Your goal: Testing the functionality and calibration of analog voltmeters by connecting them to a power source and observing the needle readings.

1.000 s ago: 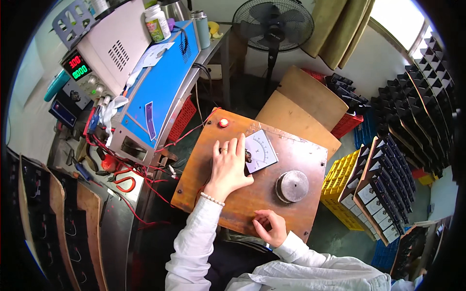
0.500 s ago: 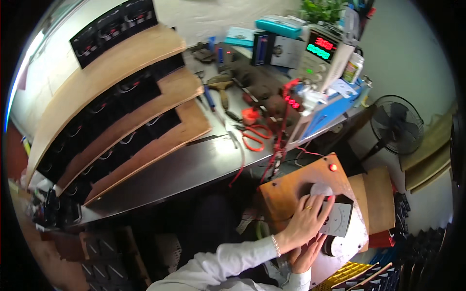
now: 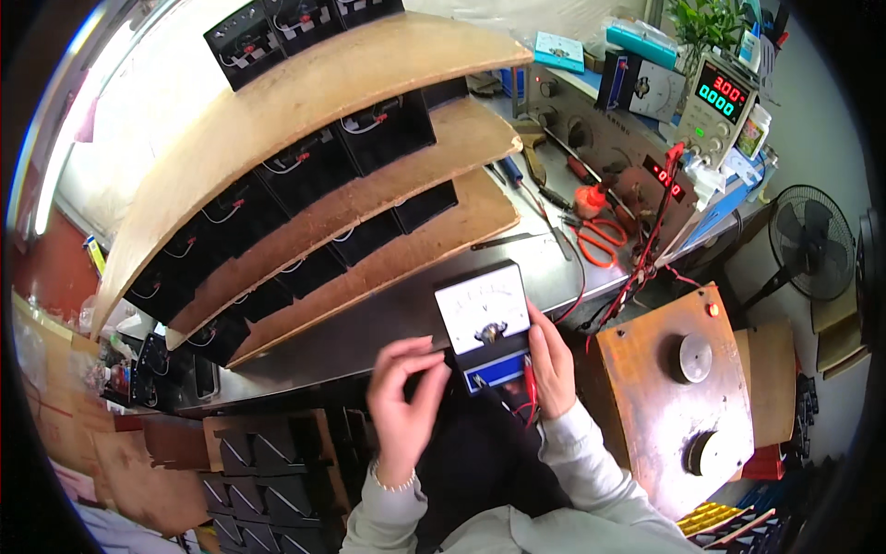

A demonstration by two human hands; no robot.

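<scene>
Black-and-white meter [image 3: 484, 321] sits in the right hand [image 3: 553, 369], held along its side. Left of the meter, the left hand [image 3: 403, 402] curls, thumb and fingers narrowly parted

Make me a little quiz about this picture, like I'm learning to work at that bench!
1. Which hand holds the meter, the left or the right?
2. True or false: two round metal pieces sit on the brown tabletop.
3. Pick one. The strip below the meter's white dial is:
a) green
b) blue
c) yellow

Key:
1. The right hand.
2. True.
3. b) blue.
</scene>
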